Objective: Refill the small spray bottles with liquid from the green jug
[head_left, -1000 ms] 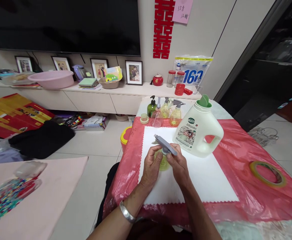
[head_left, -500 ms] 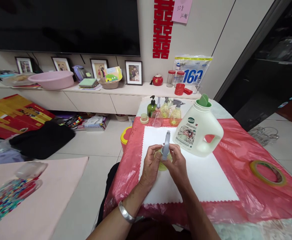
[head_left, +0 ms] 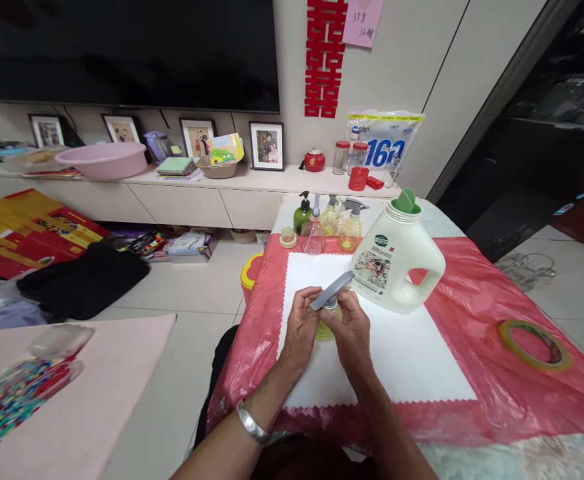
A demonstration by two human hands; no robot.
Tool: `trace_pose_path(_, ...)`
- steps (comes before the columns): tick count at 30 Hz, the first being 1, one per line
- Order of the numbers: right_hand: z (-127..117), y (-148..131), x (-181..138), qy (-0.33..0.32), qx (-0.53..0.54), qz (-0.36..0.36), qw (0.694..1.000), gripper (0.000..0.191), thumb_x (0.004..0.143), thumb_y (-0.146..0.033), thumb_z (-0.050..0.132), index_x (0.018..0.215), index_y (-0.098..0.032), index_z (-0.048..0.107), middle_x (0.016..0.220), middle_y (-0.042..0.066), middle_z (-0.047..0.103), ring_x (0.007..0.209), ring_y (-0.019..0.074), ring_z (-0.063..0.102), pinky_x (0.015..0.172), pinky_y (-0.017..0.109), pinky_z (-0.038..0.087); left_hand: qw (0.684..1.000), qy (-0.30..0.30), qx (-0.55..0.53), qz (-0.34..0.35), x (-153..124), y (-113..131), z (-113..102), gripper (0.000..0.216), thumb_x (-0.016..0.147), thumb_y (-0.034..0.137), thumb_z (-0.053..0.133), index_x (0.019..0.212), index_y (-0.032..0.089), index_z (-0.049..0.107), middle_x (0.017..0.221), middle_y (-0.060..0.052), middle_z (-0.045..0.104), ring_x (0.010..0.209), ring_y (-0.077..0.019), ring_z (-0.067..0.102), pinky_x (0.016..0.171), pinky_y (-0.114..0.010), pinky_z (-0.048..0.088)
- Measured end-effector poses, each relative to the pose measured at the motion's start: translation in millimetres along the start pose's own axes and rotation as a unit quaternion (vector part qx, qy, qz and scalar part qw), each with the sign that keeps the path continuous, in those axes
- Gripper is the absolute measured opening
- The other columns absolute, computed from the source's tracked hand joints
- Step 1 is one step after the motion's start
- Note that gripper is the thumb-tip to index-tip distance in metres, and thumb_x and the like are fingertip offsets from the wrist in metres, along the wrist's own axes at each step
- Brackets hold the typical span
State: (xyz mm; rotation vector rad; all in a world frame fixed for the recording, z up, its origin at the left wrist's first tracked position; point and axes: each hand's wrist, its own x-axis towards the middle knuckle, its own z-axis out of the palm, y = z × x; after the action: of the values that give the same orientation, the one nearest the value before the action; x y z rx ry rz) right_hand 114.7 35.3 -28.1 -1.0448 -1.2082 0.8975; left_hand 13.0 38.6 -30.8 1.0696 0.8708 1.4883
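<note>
Television [head_left: 122, 47]: black screen, fills the upper left of the frame.

Red plastic sheet [head_left: 472, 293]: covers the table across the centre and right of the frame.

White mat [head_left: 422, 360]: zigzag-edged, lies flat on the red plastic sheet at centre.

Pink basin [head_left: 101, 160]: on the long shelf at left, under the television.

Detergent jug [head_left: 397, 267]: white, handled, green cap at its mouth. It stands upright on the mat's far right part, just above and right of the hands.

Left hand [head_left: 299, 330]: at centre frame, fingers curled closed around the body of the small spray bottle. There is a silver bracelet [head_left: 252, 423] at the wrist.

Right hand [head_left: 352, 333]: pressed up against the left, fingers closed on the bottle's neck, just under the grey spray head.

Tape roll [head_left: 535, 343]: greenish ring, flat on the red sheet at right, well apart from the hands.

Group of pump and spray bottles [head_left: 329, 223]: upright at the table's far edge, above the mat.

Small spray bottle [head_left: 326, 328]: yellow-green and translucent, held between both hands over the mat's near left part. It is mostly hidden by fingers.

Grey spray head [head_left: 331, 291]: on top of the held bottle, slanting towards the upper right.
</note>
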Motion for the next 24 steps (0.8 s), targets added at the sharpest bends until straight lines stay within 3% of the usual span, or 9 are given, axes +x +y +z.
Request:
trace_pose_path(7, -15, -3, 4, -0.073, -0.001, 0.003, 0.997, 0.034, 0.09, -0.048, 0.058, 0.115, -0.029, 0.072, 0.115, 0.006, 0.055, 0.114, 0.0255, 0.052, 0.101, 0.04, 0.041, 1.0, 0.001, -0.006, -0.01, 2, 3, 3, 0.04, 0.086, 0.052, 0.068, 0.11, 0.022, 0.06, 0.113, -0.007, 0.071, 0.104, -0.0216, 0.067, 0.095, -0.035, 0.05)
trace_pose_path(19, -4, -10, 2, -0.023, -0.017, -0.009, 1.0, 0.027, 0.092, -0.04, 0.059, 0.113, -0.028, 0.071, 0.112, 0.005, 0.056, 0.115, 0.0229, 0.052, 0.102, 0.038, 0.04, 0.999, 0.041, -0.005, -0.001, -1, 1, 6, 0.041, 0.089, 0.051, 0.065, 0.116, 0.022, 0.059, 0.117, -0.007, 0.068, 0.108, -0.0212, 0.064, 0.096, -0.033, 0.049)
trace_pose_path(24, -13, -12, 8, -0.094, -0.025, -0.016, 0.995, 0.03, 0.092, -0.041, 0.058, 0.117, -0.028, 0.07, 0.114, 0.005, 0.063, 0.115, 0.0238, 0.055, 0.102, 0.038, 0.041, 0.999, 0.027, -0.006, -0.017, 0, 6, 6, 0.051, 0.085, 0.058, 0.066, 0.12, 0.022, 0.055, 0.117, -0.008, 0.069, 0.109, -0.0226, 0.065, 0.095, -0.035, 0.05)
